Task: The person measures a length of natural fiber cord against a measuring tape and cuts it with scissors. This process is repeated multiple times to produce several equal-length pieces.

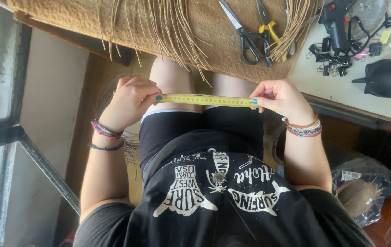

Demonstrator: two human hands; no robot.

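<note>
1. Brown matting (67,13) covers the near part of the worktop (364,91), with pale straw strands (159,27) lying across it and hanging over its edge.
2. Black-handled scissors (243,34) lie on the matting, yellow-handled pliers (266,27) just beside them, and a bundle of straw (296,23) next to those.
3. On the bare white part sit a black glue gun (335,23), a scatter of binder clips (332,61) and a dark pot with a metal rim (390,77).
4. A yellow measuring tape (204,99) is stretched level above the person's knees, just below the worktop's edge.
5. The left hand (131,100) has its fingers clenched around one end of the tape, thumb on top.
6. The right hand (280,98) pinches the other end between thumb and fingers.
7. Both wrists wear bracelets.
8. A clear plastic bag (364,183) with pale fibre lies on the floor by the right arm.
</note>
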